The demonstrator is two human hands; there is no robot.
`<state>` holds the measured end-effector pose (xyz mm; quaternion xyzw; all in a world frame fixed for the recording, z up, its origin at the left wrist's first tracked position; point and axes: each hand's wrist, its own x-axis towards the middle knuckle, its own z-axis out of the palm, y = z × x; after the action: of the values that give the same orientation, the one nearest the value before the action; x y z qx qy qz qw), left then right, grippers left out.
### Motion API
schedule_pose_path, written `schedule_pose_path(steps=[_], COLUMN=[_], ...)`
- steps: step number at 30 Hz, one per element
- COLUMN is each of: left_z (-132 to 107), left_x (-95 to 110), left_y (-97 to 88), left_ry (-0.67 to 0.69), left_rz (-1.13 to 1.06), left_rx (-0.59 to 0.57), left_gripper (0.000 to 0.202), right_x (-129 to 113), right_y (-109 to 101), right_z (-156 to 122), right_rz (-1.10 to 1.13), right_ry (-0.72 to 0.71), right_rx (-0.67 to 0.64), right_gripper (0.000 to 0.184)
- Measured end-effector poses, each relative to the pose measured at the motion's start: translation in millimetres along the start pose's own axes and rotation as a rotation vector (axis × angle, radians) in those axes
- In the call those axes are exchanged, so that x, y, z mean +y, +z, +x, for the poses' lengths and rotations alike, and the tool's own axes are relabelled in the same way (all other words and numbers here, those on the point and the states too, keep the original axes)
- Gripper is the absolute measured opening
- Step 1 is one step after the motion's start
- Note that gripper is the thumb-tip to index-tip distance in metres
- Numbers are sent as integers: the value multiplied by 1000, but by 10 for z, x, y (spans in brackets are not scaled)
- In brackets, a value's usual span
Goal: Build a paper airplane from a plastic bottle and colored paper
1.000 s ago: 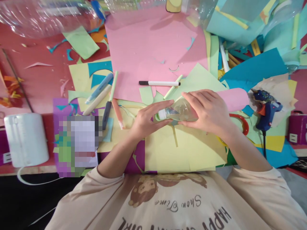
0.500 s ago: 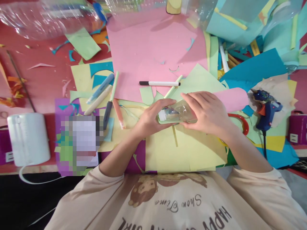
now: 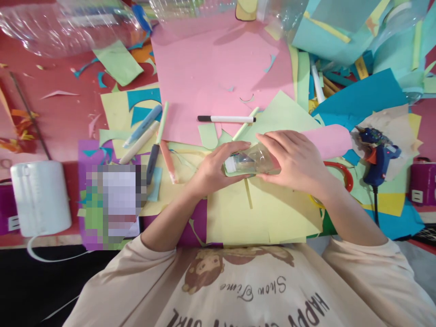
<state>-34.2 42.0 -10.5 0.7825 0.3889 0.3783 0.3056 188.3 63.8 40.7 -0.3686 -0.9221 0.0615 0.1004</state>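
Observation:
A clear plastic bottle (image 3: 254, 159) with a white cap lies on its side between my hands, its cap end to the left. My left hand (image 3: 218, 168) curls round the cap end, thumb and fingers on opposite sides. Over the bottle's other end my right hand (image 3: 293, 159) is wrapped, hiding that part. A pale green edge of paper shows along the bottle's near side. Beyond the right hand sticks out a pink rounded paper piece (image 3: 332, 141); whether it touches the bottle is hidden. Yellow paper (image 3: 259, 218) lies beneath.
A blue glue gun (image 3: 378, 159) and red-handled scissors (image 3: 345, 175) lie to the right. A black-and-white marker (image 3: 226, 119) rests ahead of the hands. Several pens (image 3: 145, 125) lie to the left, near a white case (image 3: 41, 197). Large clear bottles (image 3: 78, 27) stand along the back.

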Motion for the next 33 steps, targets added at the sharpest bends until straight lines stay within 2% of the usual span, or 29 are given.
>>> schedule_pose_path(steps=[5,11,33], left_z=[6,11,-4], left_x=[9,22,6], left_y=[-3,-15,5], left_ry=[-10,-5,-21], left_rz=[23,52,51], left_rx=[-2,-6,5], left_gripper=[60,57,63], right_x=[-9,-8,-23], right_y=[-15,35,17], right_z=[5,-5,-12], right_rz=[6,4,-44], right_ry=[12,24,15], right_rx=[-19,19,17], right_gripper=[60,69,70])
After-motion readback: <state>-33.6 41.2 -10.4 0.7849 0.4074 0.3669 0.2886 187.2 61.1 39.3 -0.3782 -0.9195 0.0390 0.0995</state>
